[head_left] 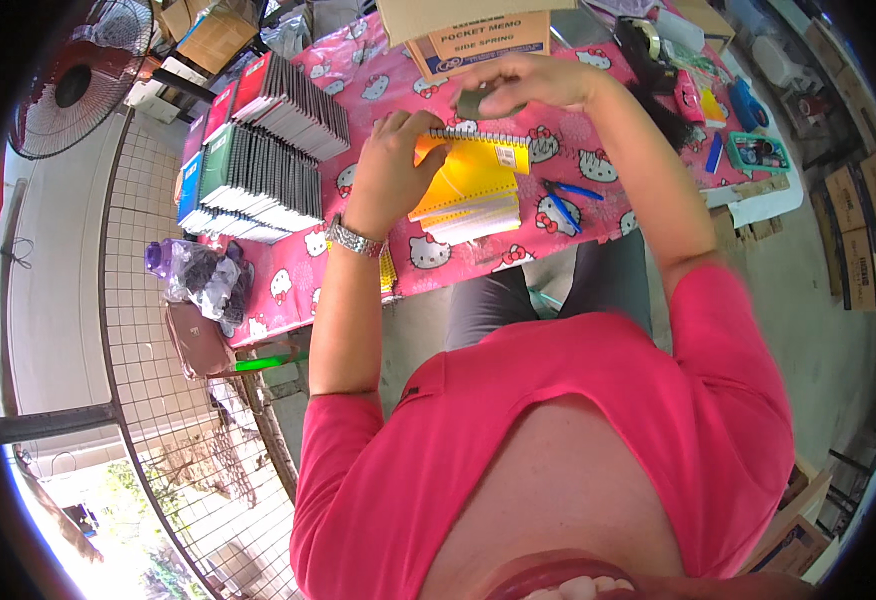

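A yellow spiral notebook (473,175) lies on top of a small pile of yellow notebooks on the pink patterned table cover. My left hand (395,165), with a metal watch at the wrist, grips its left side, the fingers at the wire coil and the thumb on the cover. Just beyond the coil, my right hand (523,85) is closed around a dark olive-grey piece (472,104); its kind cannot be made out. A pair of blue-handled pliers (563,205) rests to the right of the pile.
Tall stacks of spiral notebooks (263,175) stand at the left. An open carton (478,45) sits at the back. To the right are a green tray of small items (760,152) and a blue cutter-like tool (714,152). A fan (76,85) stands at far left.
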Motion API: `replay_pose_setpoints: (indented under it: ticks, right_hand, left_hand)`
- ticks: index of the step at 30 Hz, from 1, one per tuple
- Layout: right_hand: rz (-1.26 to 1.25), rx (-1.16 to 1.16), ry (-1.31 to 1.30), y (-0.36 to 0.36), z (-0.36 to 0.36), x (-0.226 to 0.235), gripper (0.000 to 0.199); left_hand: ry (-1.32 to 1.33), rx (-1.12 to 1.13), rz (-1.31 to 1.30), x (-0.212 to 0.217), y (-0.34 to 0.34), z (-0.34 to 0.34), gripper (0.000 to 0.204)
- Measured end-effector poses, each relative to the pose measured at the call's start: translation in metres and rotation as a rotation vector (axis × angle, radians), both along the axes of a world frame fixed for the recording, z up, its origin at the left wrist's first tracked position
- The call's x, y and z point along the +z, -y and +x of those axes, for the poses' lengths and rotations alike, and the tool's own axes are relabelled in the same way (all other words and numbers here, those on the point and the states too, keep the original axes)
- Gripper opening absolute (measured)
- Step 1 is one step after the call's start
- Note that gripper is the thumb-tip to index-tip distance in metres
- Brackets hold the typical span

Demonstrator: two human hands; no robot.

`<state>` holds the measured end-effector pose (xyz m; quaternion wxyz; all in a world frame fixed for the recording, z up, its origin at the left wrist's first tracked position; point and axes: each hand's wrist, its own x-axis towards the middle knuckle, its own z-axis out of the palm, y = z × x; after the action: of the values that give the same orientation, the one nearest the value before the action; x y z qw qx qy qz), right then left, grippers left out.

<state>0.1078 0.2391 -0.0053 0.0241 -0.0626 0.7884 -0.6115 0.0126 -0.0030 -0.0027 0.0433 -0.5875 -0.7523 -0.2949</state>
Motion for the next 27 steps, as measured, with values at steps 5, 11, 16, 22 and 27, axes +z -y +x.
replay_pose_setpoints:
  ticks: [5,11,16,22,27]
  right_hand:
    - [-0.067,0.139,0.031,0.0,-0.009,0.0,0.062]
    - [0.169,0.015,0.056,0.01,-0.016,-0.007,0.066]
    - [0.864,-0.488,0.329,-0.091,-0.005,-0.171,0.055]
    - [1.137,-0.815,-0.008,0.037,0.073,-0.216,0.07]
    - [1.296,-0.707,-0.002,0.058,0.124,-0.241,0.068]
  left_hand:
    - [0.223,-0.042,-0.01,-0.003,0.0,-0.007,0.027]
    - [0.429,0.028,-0.012,-0.015,0.005,-0.016,0.023]
    - [0.583,0.088,0.223,-0.012,-0.016,0.003,0.018]
    - [0.533,0.331,0.345,-0.046,0.017,0.008,0.021]
    - [0.453,0.238,0.235,-0.029,0.014,0.029,0.022]
